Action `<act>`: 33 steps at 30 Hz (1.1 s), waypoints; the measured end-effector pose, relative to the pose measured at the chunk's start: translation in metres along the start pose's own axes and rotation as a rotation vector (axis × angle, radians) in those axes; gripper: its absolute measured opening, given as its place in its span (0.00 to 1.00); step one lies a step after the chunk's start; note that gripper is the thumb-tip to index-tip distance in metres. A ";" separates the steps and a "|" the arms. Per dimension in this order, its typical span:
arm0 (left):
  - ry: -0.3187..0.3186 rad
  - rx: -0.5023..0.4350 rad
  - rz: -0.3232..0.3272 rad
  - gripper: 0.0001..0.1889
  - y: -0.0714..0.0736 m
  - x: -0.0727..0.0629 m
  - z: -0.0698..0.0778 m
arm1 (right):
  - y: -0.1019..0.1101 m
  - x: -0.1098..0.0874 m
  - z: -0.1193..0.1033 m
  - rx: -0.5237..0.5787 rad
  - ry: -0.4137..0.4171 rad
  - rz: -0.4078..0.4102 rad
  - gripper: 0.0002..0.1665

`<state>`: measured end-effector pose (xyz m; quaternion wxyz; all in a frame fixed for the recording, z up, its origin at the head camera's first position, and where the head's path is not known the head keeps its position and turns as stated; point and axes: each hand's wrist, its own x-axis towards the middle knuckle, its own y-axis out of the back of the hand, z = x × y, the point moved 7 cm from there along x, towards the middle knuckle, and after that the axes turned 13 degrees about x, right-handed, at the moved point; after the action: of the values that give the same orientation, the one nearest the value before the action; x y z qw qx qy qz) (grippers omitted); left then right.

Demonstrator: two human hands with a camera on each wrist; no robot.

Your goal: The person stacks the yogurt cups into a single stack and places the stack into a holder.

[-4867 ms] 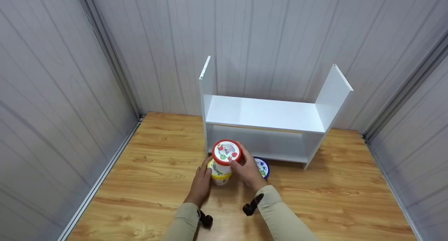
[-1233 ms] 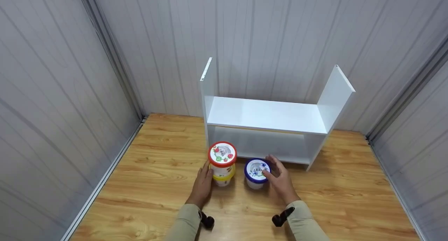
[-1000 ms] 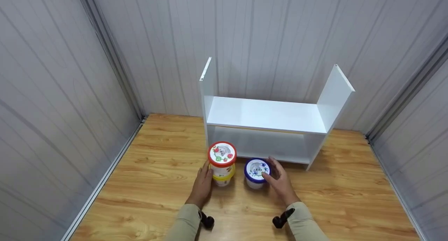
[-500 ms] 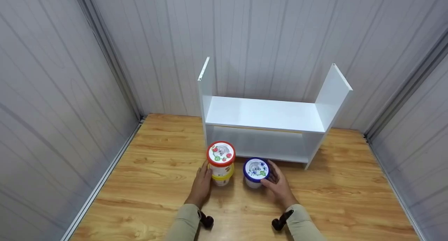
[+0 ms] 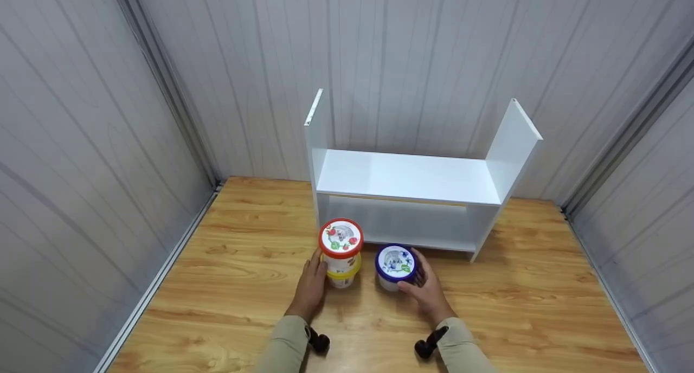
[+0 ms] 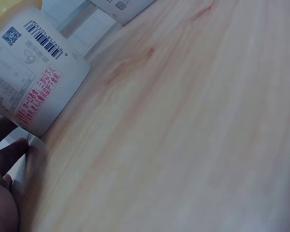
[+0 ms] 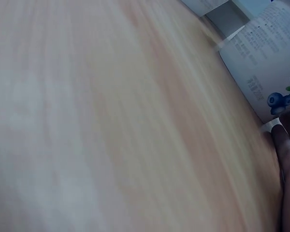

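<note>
A white tub with a red lid (image 5: 341,237) and strawberry print stands upright on a yellow-lidded tub (image 5: 340,282). My left hand (image 5: 309,289) lies along the left side of this stack, its fingers fairly straight against the lower tub. In the left wrist view, the fingertips are close to that tub's base, under its barcode. To the right, a blue-lidded tub (image 5: 396,261) with blueberry print stands on the wood surface. My right hand (image 5: 429,293) holds it from the right, thumb at the front of the lid and fingers around the far side. Those fingers are partly hidden.
Just behind the tubs stands a white shelf unit (image 5: 409,175) with two levels and upright side panels. Light panelled walls (image 5: 412,64) enclose the wood-grain surface (image 5: 255,237) at the back and sides.
My right hand has let go of the red-lidded tub, set on the yellow-lidded one, and moved right to the blue-lidded tub. Lately its thumb slid toward the lid's front edge. My left hand stayed.
</note>
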<state>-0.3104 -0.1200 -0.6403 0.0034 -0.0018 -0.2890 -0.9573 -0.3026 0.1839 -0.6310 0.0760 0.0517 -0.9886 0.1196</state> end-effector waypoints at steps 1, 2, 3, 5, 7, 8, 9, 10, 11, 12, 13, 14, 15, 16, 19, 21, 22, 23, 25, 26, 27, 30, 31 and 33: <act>-0.001 0.002 0.001 0.39 0.000 -0.001 -0.001 | -0.001 0.000 0.000 -0.013 0.007 0.003 0.55; -0.005 0.004 0.004 0.39 0.001 -0.001 -0.001 | -0.002 0.000 0.001 -0.021 0.014 0.005 0.55; -0.006 0.003 0.008 0.39 0.001 -0.001 -0.002 | -0.003 0.001 0.002 -0.026 0.022 0.002 0.54; -0.006 -0.003 0.014 0.38 0.002 -0.002 -0.003 | -0.004 0.000 0.002 -0.026 0.030 0.001 0.53; -0.008 -0.011 0.016 0.38 0.002 -0.002 -0.003 | -0.004 -0.001 0.001 -0.033 0.033 0.005 0.53; -0.010 -0.015 0.013 0.38 0.001 -0.002 -0.002 | -0.004 -0.002 0.001 -0.038 0.032 0.013 0.54; -0.009 -0.018 0.009 0.37 0.001 -0.002 -0.002 | -0.003 -0.003 0.000 -0.049 0.032 0.020 0.54; -0.007 -0.019 0.003 0.37 0.000 -0.001 -0.002 | -0.002 -0.004 0.000 -0.056 0.028 0.031 0.54; -0.005 -0.021 -0.002 0.37 -0.001 -0.001 -0.002 | 0.000 -0.004 0.001 -0.063 0.022 0.041 0.54; -0.008 -0.022 -0.003 0.37 -0.001 0.000 -0.002 | 0.001 -0.005 0.001 -0.071 0.017 0.048 0.55; -0.008 -0.023 -0.004 0.37 -0.002 0.000 -0.002 | 0.002 -0.005 0.001 -0.070 0.013 0.050 0.55; -0.011 -0.019 -0.003 0.37 -0.002 0.001 -0.002 | 0.002 -0.005 0.002 -0.072 0.010 0.051 0.55; -0.011 -0.021 -0.001 0.37 -0.002 0.001 -0.002 | 0.003 -0.004 0.003 -0.077 0.010 0.048 0.55; -0.010 -0.023 0.000 0.38 -0.002 0.001 -0.003 | 0.003 -0.004 0.004 -0.083 0.007 0.050 0.56; -0.014 -0.030 0.000 0.39 -0.001 0.002 -0.003 | 0.003 -0.002 0.004 -0.113 0.014 0.047 0.57; -0.020 -0.026 0.001 0.39 0.001 0.003 -0.003 | 0.001 -0.002 0.002 -0.124 0.019 0.046 0.57; -0.018 -0.024 0.000 0.39 0.001 0.003 -0.003 | 0.000 -0.003 0.000 -0.125 0.018 0.047 0.57; -0.020 -0.021 0.001 0.39 0.002 0.002 -0.002 | -0.001 -0.003 -0.001 -0.119 0.019 0.043 0.56; -0.020 -0.008 -0.001 0.39 0.002 0.000 -0.002 | -0.005 -0.006 -0.007 -0.107 0.020 0.039 0.56; -0.014 -0.004 -0.005 0.39 0.002 0.000 -0.002 | -0.005 -0.008 -0.008 -0.101 0.018 0.040 0.56; -0.005 -0.004 -0.009 0.39 0.002 -0.001 -0.002 | -0.005 -0.009 -0.009 -0.101 0.012 0.045 0.56; 0.006 -0.001 -0.014 0.40 0.000 -0.001 -0.002 | -0.004 -0.010 -0.008 -0.108 0.003 0.058 0.56; 0.010 -0.002 -0.014 0.40 0.000 -0.001 -0.002 | -0.003 -0.010 -0.007 -0.110 0.002 0.061 0.56; 0.007 -0.010 -0.011 0.40 0.000 0.000 -0.002 | -0.001 -0.009 -0.002 -0.115 0.002 0.069 0.56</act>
<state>-0.3102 -0.1209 -0.6421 -0.0009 0.0034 -0.2845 -0.9587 -0.2936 0.1847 -0.6300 0.0755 0.0133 -0.9949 0.0651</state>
